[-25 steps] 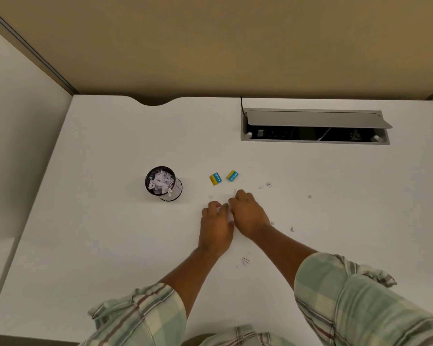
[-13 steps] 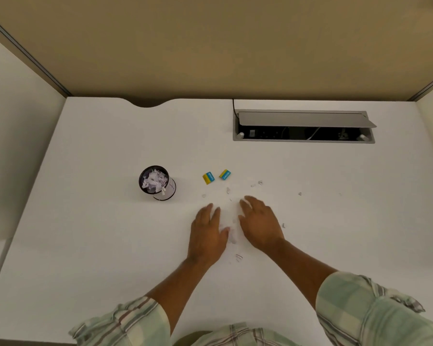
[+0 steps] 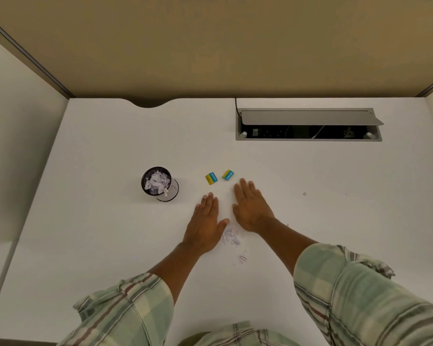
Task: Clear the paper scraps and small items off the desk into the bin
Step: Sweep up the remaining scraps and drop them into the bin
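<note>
A small black mesh bin [image 3: 159,184] full of torn paper stands on the white desk [image 3: 90,221]. Two yellow-and-blue erasers [image 3: 211,178] [image 3: 227,175] lie to its right. My left hand [image 3: 206,222] and my right hand [image 3: 251,207] lie flat, palms down, side by side just below the erasers, holding nothing. A heap of paper scraps [image 3: 231,238] sits on the desk between my wrists. One striped scrap [image 3: 243,257] lies a little nearer me. A lone scrap [image 3: 304,194] rests far to the right.
An open grey cable box [image 3: 308,124] is set into the desk at the back right. A tan partition [image 3: 210,46] closes off the back, and a pale panel [image 3: 18,146] runs along the left side.
My hands were cupped together over the scraps; they have since spread flat and slid away from me toward the erasers, which uncovers the heap of scraps by my wrists.
</note>
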`<state>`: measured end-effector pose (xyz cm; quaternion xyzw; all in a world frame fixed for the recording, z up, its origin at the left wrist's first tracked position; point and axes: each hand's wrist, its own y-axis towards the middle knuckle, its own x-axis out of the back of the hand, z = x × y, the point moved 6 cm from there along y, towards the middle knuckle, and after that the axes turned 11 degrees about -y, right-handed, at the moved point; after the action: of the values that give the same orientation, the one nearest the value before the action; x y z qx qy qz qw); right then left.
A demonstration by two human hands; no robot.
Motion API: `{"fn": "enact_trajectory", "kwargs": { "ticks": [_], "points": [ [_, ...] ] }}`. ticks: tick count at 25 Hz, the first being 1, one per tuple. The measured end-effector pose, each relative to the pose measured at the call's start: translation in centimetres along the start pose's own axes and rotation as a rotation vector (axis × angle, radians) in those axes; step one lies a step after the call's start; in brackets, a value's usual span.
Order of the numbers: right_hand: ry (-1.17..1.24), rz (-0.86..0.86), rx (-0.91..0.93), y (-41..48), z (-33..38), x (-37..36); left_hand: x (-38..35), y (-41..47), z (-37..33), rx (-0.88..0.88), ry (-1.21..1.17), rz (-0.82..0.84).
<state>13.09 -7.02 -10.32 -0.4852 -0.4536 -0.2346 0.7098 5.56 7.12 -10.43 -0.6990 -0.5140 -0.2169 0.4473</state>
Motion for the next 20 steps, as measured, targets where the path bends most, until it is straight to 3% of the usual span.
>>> {"fn": "enact_trajectory", "kwargs": {
  "ticks": [9,17,20],
  "points": [
    [-0.166,0.036,0.234,-4.7,3.0,-3.0,-2.6,-3.8,-1.6,-0.079,0.079,0.080],
    [-0.162,-0.001,0.259,-9.9,1.9,-5.5,-5.0,-7.5,-2.5,-0.126,0.087,0.135],
    [-0.082,-0.042,0.239,-10.5,1.0,-4.7,-4.0,-7.2,-2.7,-0.130,0.074,0.081]
  ]
}}
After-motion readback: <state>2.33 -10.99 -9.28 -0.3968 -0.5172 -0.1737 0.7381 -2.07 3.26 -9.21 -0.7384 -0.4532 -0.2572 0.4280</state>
